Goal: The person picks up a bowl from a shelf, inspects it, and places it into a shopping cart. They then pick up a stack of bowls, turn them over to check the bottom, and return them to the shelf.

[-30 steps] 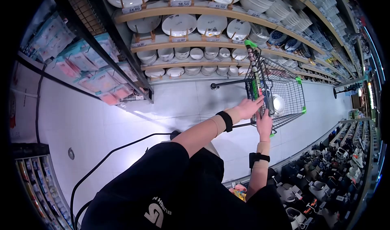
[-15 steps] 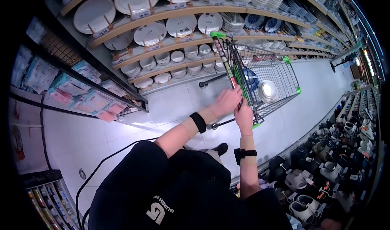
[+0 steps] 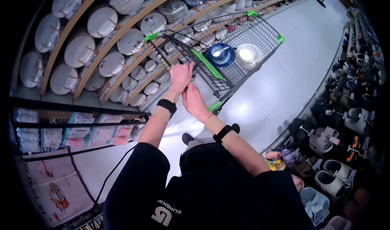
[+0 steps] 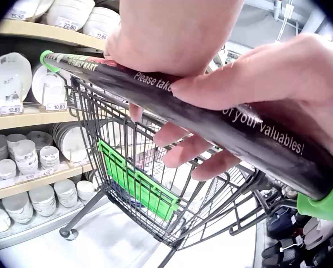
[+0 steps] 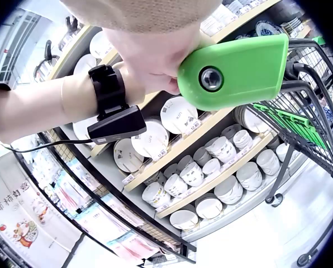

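My left hand grips the dark handlebar of a wire shopping cart. Close beside it, my right hand grips the same bar nearer its right end. In the left wrist view, a thumb lies along the printed handlebar and fingers curl beneath it. A green end cap fills much of the right wrist view. Inside the basket are blue-patterned dishes with a white spoon on top, next to a stack of white dishes.
Shelves of white plates and bowls line the left side. Sandals and slippers fill a display on the right. A rack of pink packets stands at lower left. Pale tiled floor runs ahead between the displays.
The cart has swung relative to my body, its handle moving left in the head view. The blue dishes have come fully into sight. Both hands keep their grip on the bar.
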A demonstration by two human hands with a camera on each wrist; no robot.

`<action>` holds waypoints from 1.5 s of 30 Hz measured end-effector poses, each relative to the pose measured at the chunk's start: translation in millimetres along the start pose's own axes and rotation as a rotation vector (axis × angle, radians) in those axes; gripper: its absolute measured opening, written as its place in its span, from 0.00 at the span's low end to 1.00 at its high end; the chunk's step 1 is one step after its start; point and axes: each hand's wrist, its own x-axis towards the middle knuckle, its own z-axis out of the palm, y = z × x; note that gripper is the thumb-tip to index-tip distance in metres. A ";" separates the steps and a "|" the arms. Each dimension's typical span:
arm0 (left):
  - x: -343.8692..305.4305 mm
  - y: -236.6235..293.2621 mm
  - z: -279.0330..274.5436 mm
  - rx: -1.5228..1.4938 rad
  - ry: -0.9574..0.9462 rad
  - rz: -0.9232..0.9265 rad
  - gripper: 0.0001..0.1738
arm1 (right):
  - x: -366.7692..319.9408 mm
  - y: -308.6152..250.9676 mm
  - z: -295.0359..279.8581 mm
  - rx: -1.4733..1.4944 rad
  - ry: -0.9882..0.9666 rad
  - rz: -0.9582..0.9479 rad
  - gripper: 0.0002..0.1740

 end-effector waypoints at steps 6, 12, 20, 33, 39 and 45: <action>2.4 -3.6 -2.5 -0.164 -0.133 -0.136 0.23 | -0.3 2.8 -9.8 0.078 -0.120 -0.021 0.16; 5.4 1.9 -12.1 -0.058 -0.220 -0.103 0.19 | -13.1 2.2 -44.6 0.013 -0.300 -0.020 0.22; 5.3 -2.2 -7.9 -0.085 -0.210 -0.103 0.18 | -7.0 7.2 -76.2 -0.061 -0.522 -0.001 0.24; 2.3 4.2 -15.2 -0.204 -0.189 -0.140 0.17 | 2.5 23.3 -83.9 -0.013 -0.605 -0.088 0.26; 4.2 8.2 -22.3 -0.226 -0.181 -0.144 0.16 | 13.3 36.5 -89.8 0.198 -0.817 -0.018 0.27; 10.0 8.5 -24.0 -0.197 -0.328 -0.134 0.17 | 80.7 92.3 -168.4 0.345 -0.703 -0.294 0.13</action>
